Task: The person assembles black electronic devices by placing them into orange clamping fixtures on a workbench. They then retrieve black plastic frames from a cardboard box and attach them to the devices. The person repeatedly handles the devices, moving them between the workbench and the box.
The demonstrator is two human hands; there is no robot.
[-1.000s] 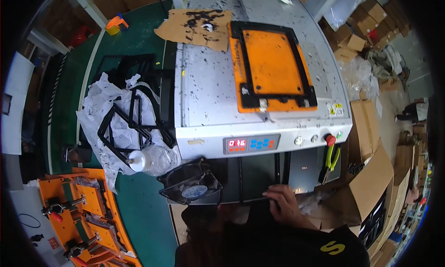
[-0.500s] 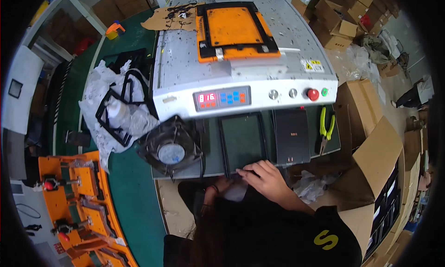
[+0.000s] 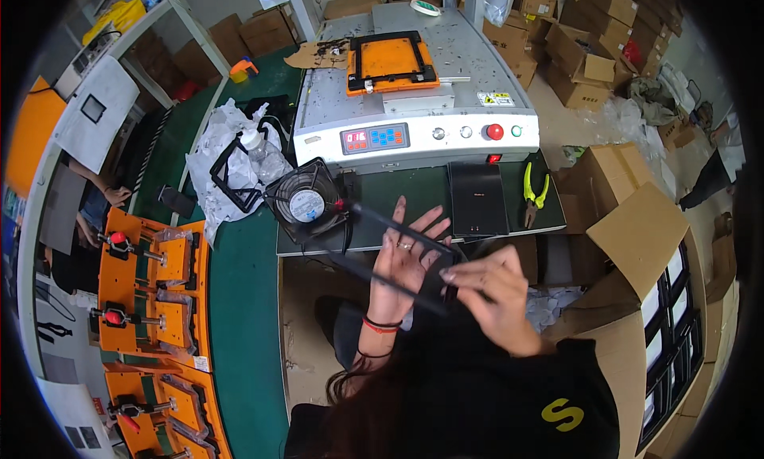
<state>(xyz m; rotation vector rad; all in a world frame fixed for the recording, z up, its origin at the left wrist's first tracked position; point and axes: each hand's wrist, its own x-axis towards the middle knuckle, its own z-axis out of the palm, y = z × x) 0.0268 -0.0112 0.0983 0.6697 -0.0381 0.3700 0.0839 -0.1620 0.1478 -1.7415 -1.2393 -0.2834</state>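
A thin black rectangular frame (image 3: 436, 288) is held up tilted above the bench's front edge, its far end smeared by motion. My right hand (image 3: 500, 300) pinches the frame's near short side between thumb and fingers. Palm up, with fingers spread, my left hand (image 3: 404, 272) lies behind the frame's bars; whether it touches them I cannot tell. Beyond the hands, a flat black box (image 3: 477, 200) lies on the green bench top. Yellow-green pliers (image 3: 535, 196) rest to its right, and a black square fan (image 3: 306, 204) stands to the left.
Behind the bench is a grey machine (image 3: 318, 146) bearing an orange fixture (image 3: 394, 65). Orange clamp jigs (image 3: 131, 288) line the left. An open carton (image 3: 637, 248) with several black frames stands right. A co-worker's hand (image 3: 117, 195) shows far left.
The black frame has come up off the bench edge and tilted, in my right hand's pinch. My left hand has turned palm up with its fingers spread. The whole view has shifted.
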